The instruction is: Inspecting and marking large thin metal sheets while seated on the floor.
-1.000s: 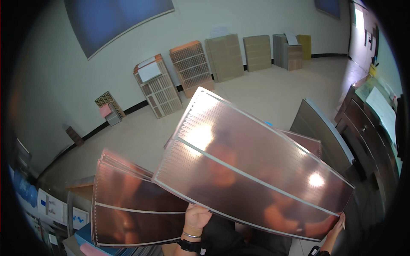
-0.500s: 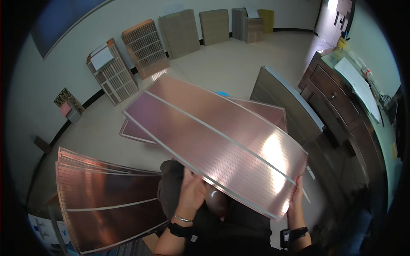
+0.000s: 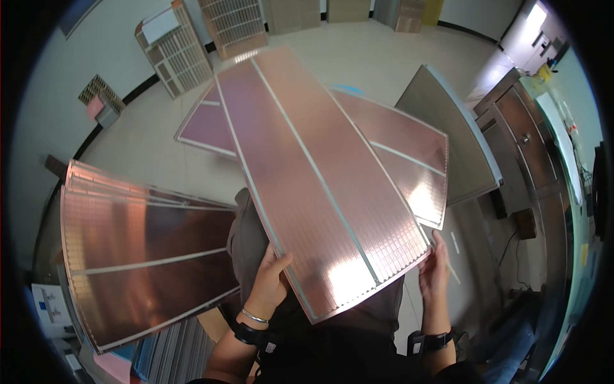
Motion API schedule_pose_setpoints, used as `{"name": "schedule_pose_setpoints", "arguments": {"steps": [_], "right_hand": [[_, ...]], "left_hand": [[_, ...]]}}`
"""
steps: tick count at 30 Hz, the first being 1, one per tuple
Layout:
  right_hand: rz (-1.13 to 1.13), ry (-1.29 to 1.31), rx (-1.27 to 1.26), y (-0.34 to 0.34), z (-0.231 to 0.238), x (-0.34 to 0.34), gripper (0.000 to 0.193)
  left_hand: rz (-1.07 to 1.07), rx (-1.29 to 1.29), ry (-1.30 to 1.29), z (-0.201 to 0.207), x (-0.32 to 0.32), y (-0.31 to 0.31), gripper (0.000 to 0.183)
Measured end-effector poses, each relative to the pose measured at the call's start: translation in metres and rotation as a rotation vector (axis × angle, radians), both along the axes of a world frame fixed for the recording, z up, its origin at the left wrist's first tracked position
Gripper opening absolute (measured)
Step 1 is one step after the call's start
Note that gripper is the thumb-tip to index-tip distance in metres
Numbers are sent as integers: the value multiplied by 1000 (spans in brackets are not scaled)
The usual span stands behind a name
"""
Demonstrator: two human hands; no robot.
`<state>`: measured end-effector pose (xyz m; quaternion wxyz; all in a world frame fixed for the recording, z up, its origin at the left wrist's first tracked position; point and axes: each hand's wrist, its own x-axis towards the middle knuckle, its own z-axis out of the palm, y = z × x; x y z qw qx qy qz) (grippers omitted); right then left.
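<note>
A long copper-clad panel (image 3: pixel 320 147) with pale strips along its edges and down its middle slants across my lap, its far end raised toward the upper left. My left hand (image 3: pixel 272 278) grips its left edge near the close end, thumb on the top face. At its near right corner my right hand (image 3: pixel 435 265) holds on with bent fingers, partly hidden by the corner. Beneath it lies another copper panel (image 3: pixel 416 153), turned crosswise and showing on both sides. To my left, a fanned stack of copper panels (image 3: pixel 153 237) rests beside my leg.
A grey-brown panel with a pale edge (image 3: pixel 448 128) leans at the right, next to a dark wooden desk (image 3: pixel 524 137). Boards and slotted panels (image 3: pixel 233 29) stand along the far wall. Grey sheets (image 3: pixel 176 345) are stacked below the copper stack at the lower left.
The held panel has swung clockwise, so its length points more away from me and its near end sits closer to my body. More of the panel beneath shows. My view has shifted too.
</note>
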<state>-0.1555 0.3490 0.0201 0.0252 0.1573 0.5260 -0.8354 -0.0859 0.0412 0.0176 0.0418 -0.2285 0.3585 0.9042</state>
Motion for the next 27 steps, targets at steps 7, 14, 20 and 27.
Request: {"name": "schedule_pose_setpoints", "arguments": {"steps": [7, 14, 20, 27], "right_hand": [[291, -16, 339, -9, 11, -19, 33], [444, 53, 421, -29, 21, -18, 36], [483, -30, 297, -36, 16, -26, 40], [504, 22, 65, -51, 28, -75, 38]], "left_hand": [[174, -204, 31, 17, 15, -4, 64], [173, -303, 93, 26, 15, -20, 66], [164, -372, 132, 26, 19, -35, 70], [115, -311, 209, 38, 29, -47, 73]]}}
